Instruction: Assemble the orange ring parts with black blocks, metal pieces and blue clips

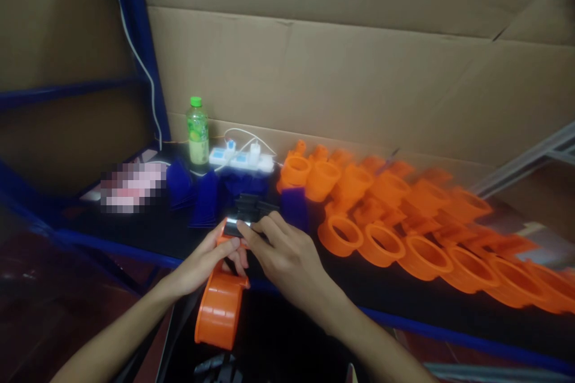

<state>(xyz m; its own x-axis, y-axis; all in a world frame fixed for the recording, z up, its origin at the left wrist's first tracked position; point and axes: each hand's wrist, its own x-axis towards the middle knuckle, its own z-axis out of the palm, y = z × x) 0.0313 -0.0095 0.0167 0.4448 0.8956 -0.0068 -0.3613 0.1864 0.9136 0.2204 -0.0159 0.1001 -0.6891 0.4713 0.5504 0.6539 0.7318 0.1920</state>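
Note:
An orange plastic tape dispenser [219, 311], with a wide round drum at its lower end, is held in front of me over the near edge of the table. My left hand [215, 257] is closed around its upper part, thumb on top and fingers beneath. On its top end sits a small flat black piece [233, 227] with a bright reflection. My right hand [287, 251] has its thumb and fingertips pinched at the right edge of that piece. Just behind lie several black pieces [249, 206], partly hidden by my right hand.
Rows of orange tape dispensers [381, 245] cover the right side of the black table [359, 287]. Dark blue stacks of flat pieces [204, 197] lie behind my hands. A green-capped bottle [197, 131] and a white power strip [240, 158] with cables stand by the cardboard wall [314, 72].

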